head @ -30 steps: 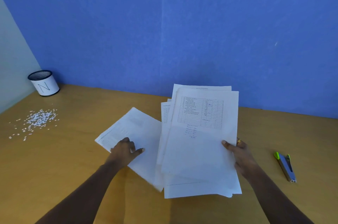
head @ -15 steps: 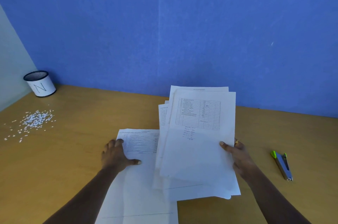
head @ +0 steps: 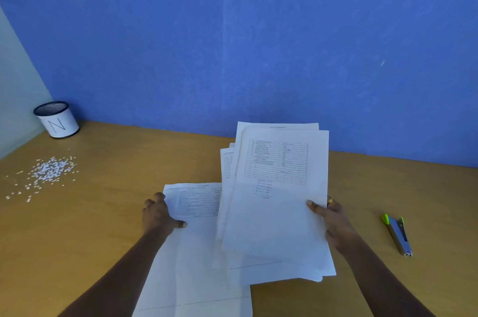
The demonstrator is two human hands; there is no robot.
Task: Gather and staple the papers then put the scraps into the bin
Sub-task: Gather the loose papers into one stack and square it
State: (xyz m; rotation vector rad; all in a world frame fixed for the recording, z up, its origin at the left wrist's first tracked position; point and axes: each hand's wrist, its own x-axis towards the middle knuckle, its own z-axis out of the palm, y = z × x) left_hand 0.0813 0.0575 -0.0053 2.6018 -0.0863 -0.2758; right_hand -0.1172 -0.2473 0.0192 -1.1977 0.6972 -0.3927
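Note:
My right hand (head: 333, 221) grips a loose stack of printed white papers (head: 279, 203) by its right edge, lifted and tilted above the wooden table (head: 108, 213). My left hand (head: 157, 215) holds the left edge of a single printed sheet (head: 196, 252), thumb on top, just left of the stack; the sheet's right side runs under the stack. A pile of small white paper scraps (head: 46, 171) lies at the far left. A white bin (head: 57, 120) with a black mesh rim and the letter N stands in the back left corner. A grey stapler (head: 398, 235) with green ends lies at the right.
A blue wall (head: 258, 45) closes the back of the table, and a pale panel (head: 15, 99) bounds the left side. Bare wood lies between the scraps and the sheet, and between the stack and the stapler.
My left hand has turned the single sheet from a slant to straight and drawn it toward me beside the stack. The stack in my right hand has barely moved.

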